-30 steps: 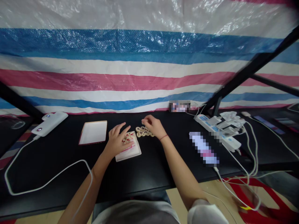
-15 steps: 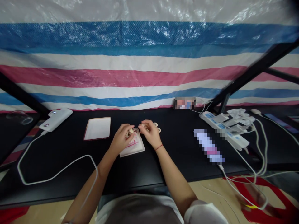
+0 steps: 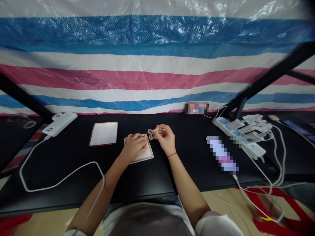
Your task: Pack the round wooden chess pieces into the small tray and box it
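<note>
Two bare hands work close together at the middle of a black table (image 3: 157, 178). The left hand (image 3: 133, 146) lies palm down over a shallow white tray (image 3: 148, 154), its fingers bent and spread across the far part; whether they grip anything beneath cannot be told. A little red marking shows past the fingertips, near the tray's far rim. The right hand (image 3: 168, 139), with a thin red cord (image 3: 172, 154) around the wrist, pinches a pale disc (image 3: 157, 129) between thumb and fingers. Round pieces with dark characters (image 3: 150, 131) lie in a small cluster on the table, just beyond the tray's far right corner and partly hidden by the right hand.

To the left of the tray, and apart from it, rests a second shallow box part (image 3: 103, 133), white inside with a dark red outer edge. Farther left is a white device (image 3: 60, 124) with a white cable (image 3: 59, 180). At right lie a blurred-out phone (image 3: 222, 154) and a loaded power strip (image 3: 251, 146). A striped sheet (image 3: 147, 78) hangs behind.
</note>
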Action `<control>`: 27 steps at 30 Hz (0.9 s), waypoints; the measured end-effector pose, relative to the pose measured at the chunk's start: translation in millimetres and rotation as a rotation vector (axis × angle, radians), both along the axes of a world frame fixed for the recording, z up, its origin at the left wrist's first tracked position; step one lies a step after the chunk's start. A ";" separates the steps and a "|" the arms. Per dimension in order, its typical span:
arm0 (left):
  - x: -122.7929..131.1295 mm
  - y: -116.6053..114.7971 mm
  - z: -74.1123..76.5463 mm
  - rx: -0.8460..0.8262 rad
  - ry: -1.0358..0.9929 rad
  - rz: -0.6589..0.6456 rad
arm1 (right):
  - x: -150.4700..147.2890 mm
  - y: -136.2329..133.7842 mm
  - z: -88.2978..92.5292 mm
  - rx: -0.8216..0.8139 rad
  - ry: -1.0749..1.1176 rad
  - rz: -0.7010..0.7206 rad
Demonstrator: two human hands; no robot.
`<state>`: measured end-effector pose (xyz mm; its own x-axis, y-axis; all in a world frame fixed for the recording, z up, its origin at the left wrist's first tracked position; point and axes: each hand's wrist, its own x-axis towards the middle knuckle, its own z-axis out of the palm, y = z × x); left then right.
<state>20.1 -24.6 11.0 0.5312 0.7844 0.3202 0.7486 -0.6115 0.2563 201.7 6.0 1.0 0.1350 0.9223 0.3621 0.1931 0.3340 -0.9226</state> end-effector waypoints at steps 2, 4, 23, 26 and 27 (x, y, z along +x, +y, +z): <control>1.0 0.1 -0.3 0.033 0.042 0.009 | -1.0 -3.5 -0.3 0.018 -0.055 0.042; 1.7 -0.2 -0.5 0.058 0.061 0.046 | -1.8 -7.6 0.4 0.059 -0.114 0.094; 2.4 -1.7 -7.9 0.145 0.050 0.150 | -10.2 -20.5 8.4 0.178 -0.300 0.233; 3.4 -1.4 -10.0 0.150 0.053 0.149 | -11.9 -20.5 7.5 0.180 -0.277 0.234; 3.8 -1.3 -10.1 0.149 0.057 0.144 | -12.2 -20.3 7.3 0.184 -0.272 0.236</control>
<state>23.9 -25.9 0.9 0.4371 0.7999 0.4111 0.8418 -0.5248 0.1260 189.5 -14.3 8.4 -0.1963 0.8329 0.5175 0.3200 0.5533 -0.7691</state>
